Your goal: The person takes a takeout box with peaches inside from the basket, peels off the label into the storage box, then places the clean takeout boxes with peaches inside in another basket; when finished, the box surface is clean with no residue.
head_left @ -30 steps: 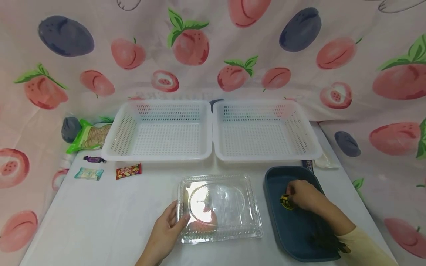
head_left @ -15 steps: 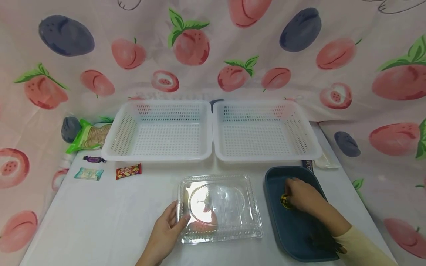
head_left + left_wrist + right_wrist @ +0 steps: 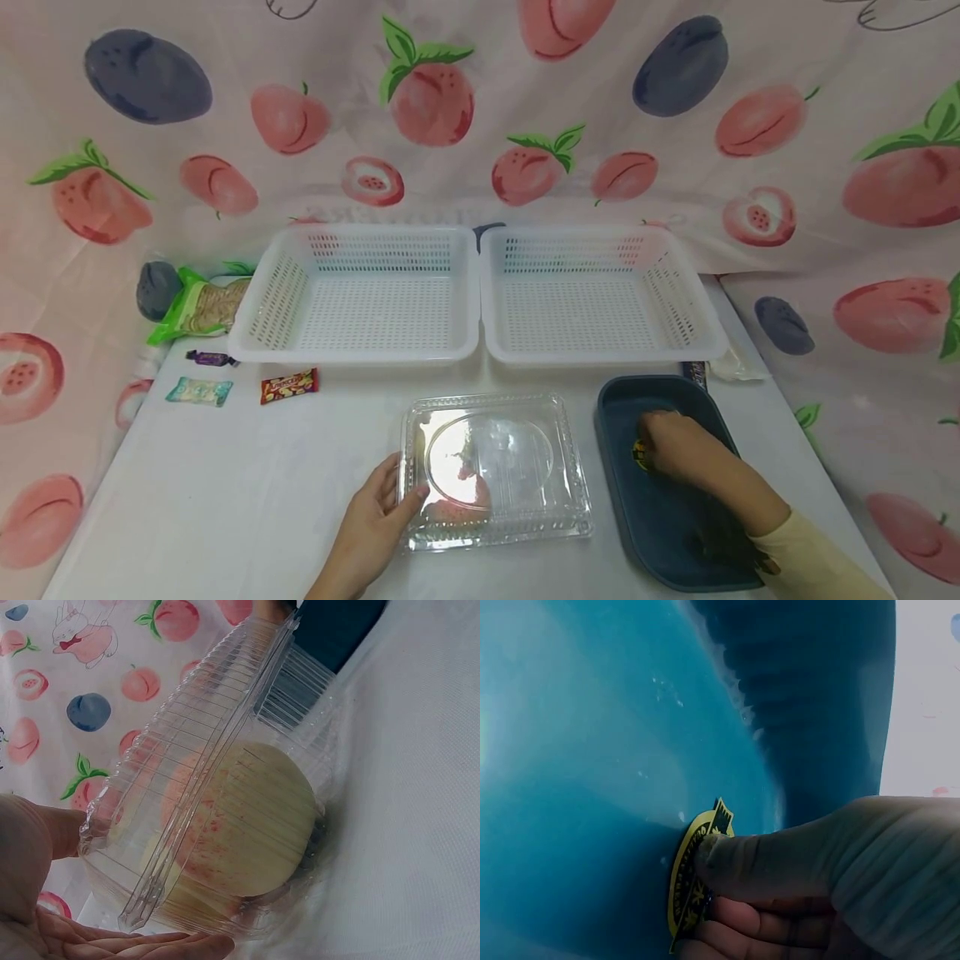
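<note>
Fingers of the right hand pinch the round yellow-and-black packet lying in the dark blue tray, at three o'clock from the clear plastic clamshell box; left hand rests open against the box's seven-o'clock corner.

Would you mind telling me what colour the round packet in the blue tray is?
The round packet is yellow with black print, seen best in the right wrist view.
</note>
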`<state>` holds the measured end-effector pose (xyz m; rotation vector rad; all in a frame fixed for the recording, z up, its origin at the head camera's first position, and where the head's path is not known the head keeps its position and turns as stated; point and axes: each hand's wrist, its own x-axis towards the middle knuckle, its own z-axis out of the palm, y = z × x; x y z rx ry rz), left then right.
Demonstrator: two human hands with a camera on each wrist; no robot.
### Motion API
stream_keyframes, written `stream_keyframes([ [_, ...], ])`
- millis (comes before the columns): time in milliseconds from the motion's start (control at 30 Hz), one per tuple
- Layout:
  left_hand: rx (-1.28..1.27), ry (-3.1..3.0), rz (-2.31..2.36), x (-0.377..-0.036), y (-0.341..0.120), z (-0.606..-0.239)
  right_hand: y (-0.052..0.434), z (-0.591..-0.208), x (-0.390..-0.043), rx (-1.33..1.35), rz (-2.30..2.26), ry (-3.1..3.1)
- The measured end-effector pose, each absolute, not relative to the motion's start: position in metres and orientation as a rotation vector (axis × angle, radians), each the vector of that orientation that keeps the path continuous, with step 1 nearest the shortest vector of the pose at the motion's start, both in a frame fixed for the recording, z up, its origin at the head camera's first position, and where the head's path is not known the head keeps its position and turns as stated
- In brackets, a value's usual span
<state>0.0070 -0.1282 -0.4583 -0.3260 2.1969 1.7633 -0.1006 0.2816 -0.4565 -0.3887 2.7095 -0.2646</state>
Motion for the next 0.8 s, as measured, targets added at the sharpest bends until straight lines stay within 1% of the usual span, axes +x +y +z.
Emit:
stream_keyframes([
  [400,-0.321,2.194,1.768,0.0071,-0.1268,-0.4569,0.2816,-0.4576,-0.1041,-0.318,-0.325,2.634],
  [800,-0.319,2.193,1.78,0.0066,-0.1279,-0.4591,0.2784,-0.4567,-0.1041,-0.389,-0.309,2.65],
])
